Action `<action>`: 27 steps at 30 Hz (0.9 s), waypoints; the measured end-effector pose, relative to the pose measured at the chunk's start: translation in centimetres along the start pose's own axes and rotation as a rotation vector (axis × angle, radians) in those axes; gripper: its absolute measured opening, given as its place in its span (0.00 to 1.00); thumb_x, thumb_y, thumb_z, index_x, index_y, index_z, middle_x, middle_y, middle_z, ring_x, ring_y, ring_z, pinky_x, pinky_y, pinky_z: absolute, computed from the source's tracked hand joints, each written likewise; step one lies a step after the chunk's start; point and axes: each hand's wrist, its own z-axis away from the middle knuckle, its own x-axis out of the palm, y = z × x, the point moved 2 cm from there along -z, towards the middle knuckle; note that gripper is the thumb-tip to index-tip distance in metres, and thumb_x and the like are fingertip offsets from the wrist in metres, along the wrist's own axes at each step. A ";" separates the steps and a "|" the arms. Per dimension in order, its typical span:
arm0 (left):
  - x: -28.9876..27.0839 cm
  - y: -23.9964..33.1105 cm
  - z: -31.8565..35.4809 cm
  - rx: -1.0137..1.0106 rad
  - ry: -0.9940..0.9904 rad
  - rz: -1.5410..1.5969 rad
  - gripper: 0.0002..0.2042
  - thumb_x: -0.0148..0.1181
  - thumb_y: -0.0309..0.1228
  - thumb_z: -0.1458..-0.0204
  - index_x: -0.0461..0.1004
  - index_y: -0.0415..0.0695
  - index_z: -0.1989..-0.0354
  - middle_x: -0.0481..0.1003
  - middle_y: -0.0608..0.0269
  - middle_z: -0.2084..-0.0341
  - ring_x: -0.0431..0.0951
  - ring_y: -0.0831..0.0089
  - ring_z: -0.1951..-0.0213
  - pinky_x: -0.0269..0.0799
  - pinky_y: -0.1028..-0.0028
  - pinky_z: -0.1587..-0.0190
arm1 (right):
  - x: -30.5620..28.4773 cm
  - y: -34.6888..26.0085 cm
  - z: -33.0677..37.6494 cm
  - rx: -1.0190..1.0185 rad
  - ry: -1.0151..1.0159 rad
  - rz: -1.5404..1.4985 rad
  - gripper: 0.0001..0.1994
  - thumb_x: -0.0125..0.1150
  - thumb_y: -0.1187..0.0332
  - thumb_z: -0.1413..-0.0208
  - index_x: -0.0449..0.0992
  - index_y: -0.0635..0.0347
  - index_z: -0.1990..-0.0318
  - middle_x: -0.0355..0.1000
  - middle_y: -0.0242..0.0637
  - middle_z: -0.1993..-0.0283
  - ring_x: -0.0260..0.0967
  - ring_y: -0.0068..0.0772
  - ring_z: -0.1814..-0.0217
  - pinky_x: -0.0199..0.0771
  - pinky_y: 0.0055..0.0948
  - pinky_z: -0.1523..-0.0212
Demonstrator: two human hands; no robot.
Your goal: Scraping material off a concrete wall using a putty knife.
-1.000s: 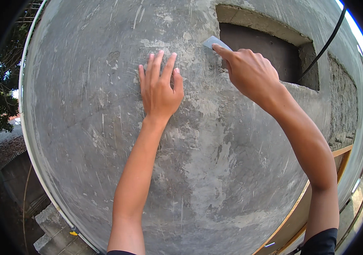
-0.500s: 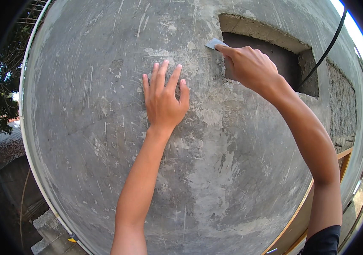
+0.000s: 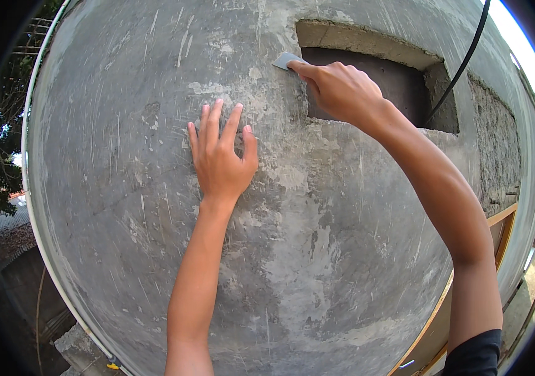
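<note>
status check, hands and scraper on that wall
Left hand flat on grey wall, fingers spread. Right hand grips scraper, blade at recess corner. Nothing in the way.

L hand (image 3: 220,160) flat, fingers spread; R hand (image 3: 339,91) raised, fingers pinched.

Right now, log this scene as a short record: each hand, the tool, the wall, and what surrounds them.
left hand: flat on the wall, fingers spread, holds nothing
right hand: grips a scraper, arm raised
scraper: small flat grey blade, pressed to the wall beside the opening's left edge
wall: grey cement render, scratched and patchy
opening: dark rectangular recess, upper right
cable: black, hangs across the opening's right side
wooden frame: lower right
</note>
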 end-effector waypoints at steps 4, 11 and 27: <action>0.2 0.2 0.1 -0.005 -0.005 0.017 0.20 0.57 0.36 0.43 0.77 0.50 0.42 0.68 0.52 0.37 0.63 0.49 0.32 0.50 0.43 0.30 | -0.4 0.9 0.7 -0.036 0.013 -0.017 0.19 0.45 0.65 0.31 0.71 0.43 0.36 0.79 0.48 0.66 0.79 0.51 0.66 0.78 0.47 0.66; 0.1 0.0 0.1 0.006 0.010 0.053 0.19 0.57 0.35 0.44 0.78 0.48 0.44 0.69 0.52 0.38 0.64 0.49 0.33 0.51 0.43 0.30 | 1.3 1.1 -0.1 -0.055 0.104 -0.029 0.17 0.47 0.64 0.31 0.71 0.45 0.37 0.78 0.51 0.68 0.76 0.57 0.68 0.73 0.50 0.67; -1.7 0.3 3.0 0.143 -0.091 0.174 0.19 0.60 0.33 0.45 0.79 0.49 0.44 0.71 0.55 0.39 0.66 0.52 0.34 0.51 0.44 0.30 | 0.3 -0.5 0.4 0.027 0.057 -0.013 0.17 0.45 0.63 0.31 0.70 0.42 0.37 0.78 0.52 0.65 0.76 0.58 0.66 0.74 0.52 0.67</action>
